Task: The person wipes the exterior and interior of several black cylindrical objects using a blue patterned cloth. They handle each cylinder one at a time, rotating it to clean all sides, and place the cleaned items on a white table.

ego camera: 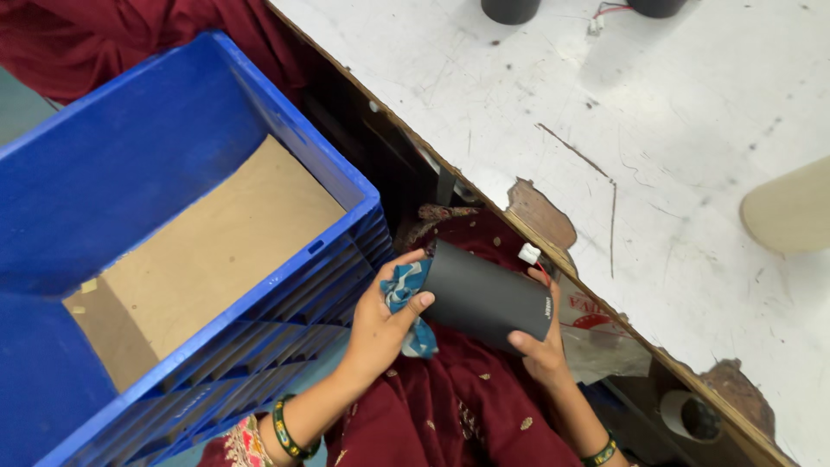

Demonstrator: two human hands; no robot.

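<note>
- Two hands close on one dark grey cylinder, held tilted over the lap, just below the table edge.
- Left hand has its fingers curled shut, pinching a blue patterned cloth against the cylinder's near end; the thumb presses on the cloth.
- Right hand cups the cylinder's far end from beneath, fingers wrapped round it and a fingertip showing on its side.
- Just above the right fingers, a small white connector with red wire sticks out of the cylinder's end.
- Green bangles sit on both wrists; maroon cloth lies under the hands.
- Left of the left hand stands a blue crate, lined with brown cardboard.
- Beyond the right hand runs a worn white table with a chipped edge.
</note>
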